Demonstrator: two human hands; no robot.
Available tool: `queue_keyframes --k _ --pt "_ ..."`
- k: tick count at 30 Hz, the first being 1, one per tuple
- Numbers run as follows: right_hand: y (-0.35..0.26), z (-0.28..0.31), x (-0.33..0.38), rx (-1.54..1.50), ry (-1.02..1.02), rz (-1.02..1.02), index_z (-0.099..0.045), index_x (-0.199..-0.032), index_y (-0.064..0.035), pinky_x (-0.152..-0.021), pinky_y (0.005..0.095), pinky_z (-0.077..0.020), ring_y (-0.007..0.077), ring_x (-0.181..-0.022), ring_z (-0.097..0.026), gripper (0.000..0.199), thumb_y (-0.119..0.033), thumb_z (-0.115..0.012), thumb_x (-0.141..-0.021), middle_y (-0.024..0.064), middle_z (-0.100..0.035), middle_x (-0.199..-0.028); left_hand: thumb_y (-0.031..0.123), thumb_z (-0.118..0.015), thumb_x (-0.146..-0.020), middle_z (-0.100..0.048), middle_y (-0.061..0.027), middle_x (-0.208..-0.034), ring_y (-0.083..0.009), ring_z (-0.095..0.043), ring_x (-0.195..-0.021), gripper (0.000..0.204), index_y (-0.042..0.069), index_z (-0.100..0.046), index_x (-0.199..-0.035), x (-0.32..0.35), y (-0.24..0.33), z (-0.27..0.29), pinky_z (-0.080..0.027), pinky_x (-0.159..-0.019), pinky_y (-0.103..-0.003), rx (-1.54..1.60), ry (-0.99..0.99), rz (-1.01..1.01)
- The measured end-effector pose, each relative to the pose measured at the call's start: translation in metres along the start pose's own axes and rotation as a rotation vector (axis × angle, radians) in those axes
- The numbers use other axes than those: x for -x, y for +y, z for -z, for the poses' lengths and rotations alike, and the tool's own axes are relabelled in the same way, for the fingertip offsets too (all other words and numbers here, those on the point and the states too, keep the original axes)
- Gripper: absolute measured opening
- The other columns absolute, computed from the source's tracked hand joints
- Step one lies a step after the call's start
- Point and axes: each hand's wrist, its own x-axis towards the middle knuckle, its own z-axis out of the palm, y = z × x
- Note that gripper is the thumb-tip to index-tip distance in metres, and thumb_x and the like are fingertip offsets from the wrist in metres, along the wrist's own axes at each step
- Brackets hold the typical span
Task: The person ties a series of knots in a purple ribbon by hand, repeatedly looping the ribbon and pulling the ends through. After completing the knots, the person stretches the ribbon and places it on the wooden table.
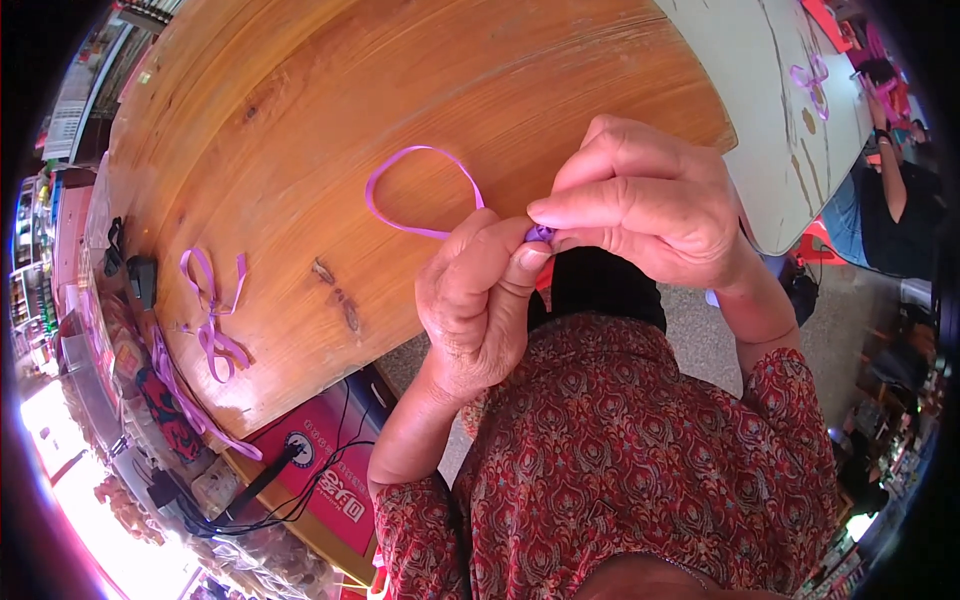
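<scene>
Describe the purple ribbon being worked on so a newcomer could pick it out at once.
Start at the round wooden table. Over its near edge, the left hand and right hand pinch a thin purple ribbon. Unlike the loose ribbon pieces lying further left, it arches in one open loop.

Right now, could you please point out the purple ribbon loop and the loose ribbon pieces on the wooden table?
purple ribbon loop (420, 150), head view, top of arc.
loose ribbon pieces (212, 320), head view, middle tangle.

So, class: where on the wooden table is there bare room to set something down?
The wooden table is bare beyond the ribbon loop, and between the loop and the finished ribbon bows. It is crowded where the left hand and right hand pinch the ribbon.
</scene>
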Motion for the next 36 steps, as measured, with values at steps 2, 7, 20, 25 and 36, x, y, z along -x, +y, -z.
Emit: queue_keyframes --k 2,7,20,25,36 --pt "-0.001 0.001 -0.002 -0.005 -0.015 0.001 -0.069 -0.091 0.0014 -0.054 0.0254 -0.0438 0.0166 -0.063 -0.056 0.030 -0.006 -0.077 -0.063 0.0066 -0.061 -0.078 0.001 -0.062 -0.086 -0.053 -0.0070 -0.067 -0.0157 -0.048 -0.055 0.009 0.000 -0.061 -0.094 0.000 0.000 0.002 -0.039 -0.049 -0.027 -0.006 -0.005 -0.002" --pt "-0.003 0.000 -0.003 -0.070 -0.022 -0.037 -0.070 -0.091 0.0009 -0.055 0.0258 -0.0439 0.0164 -0.065 -0.056 0.029 -0.005 -0.077 -0.063 0.0063 -0.061 -0.078 0.002 -0.063 -0.085 -0.053 -0.0061 -0.067 -0.0149 -0.048 -0.056 0.008 -0.001 -0.062 -0.093 0.000 -0.002 0.003 -0.039 -0.050 -0.027 0.017 -0.017 0.033" --pt "0.001 -0.001 0.000 -0.147 -0.004 -0.099 -0.069 -0.088 -0.0001 -0.055 0.0265 -0.0447 0.0176 -0.065 -0.058 0.021 -0.005 -0.076 -0.069 0.0086 -0.063 -0.079 0.002 -0.063 -0.085 -0.053 -0.0053 -0.067 -0.0141 -0.048 -0.055 0.007 -0.001 -0.064 -0.091 -0.004 0.003 0.007 -0.040 -0.048 -0.026 0.029 -0.044 0.034" --pt "-0.001 -0.003 -0.001 -0.124 -0.008 -0.083 -0.069 -0.087 -0.0002 -0.054 0.0265 -0.0442 0.0175 -0.064 -0.057 0.020 -0.004 -0.076 -0.069 0.0078 -0.063 -0.079 0.002 -0.063 -0.085 -0.051 -0.0062 -0.065 -0.0147 -0.048 -0.052 0.006 -0.002 -0.063 -0.090 -0.002 0.003 0.009 -0.039 -0.046 -0.026 0.015 -0.081 0.071" --pt "-0.005 0.003 -0.004 0.031 -0.078 0.167 -0.066 -0.079 0.0049 -0.048 0.0280 -0.0411 0.0199 -0.059 -0.053 0.026 -0.008 -0.069 -0.057 0.0106 -0.058 -0.073 0.000 -0.066 -0.081 -0.046 -0.0067 -0.062 -0.0203 -0.046 -0.052 0.006 0.000 -0.062 -0.085 -0.009 0.019 0.015 -0.037 -0.047 -0.029 -0.084 -0.209 0.112"
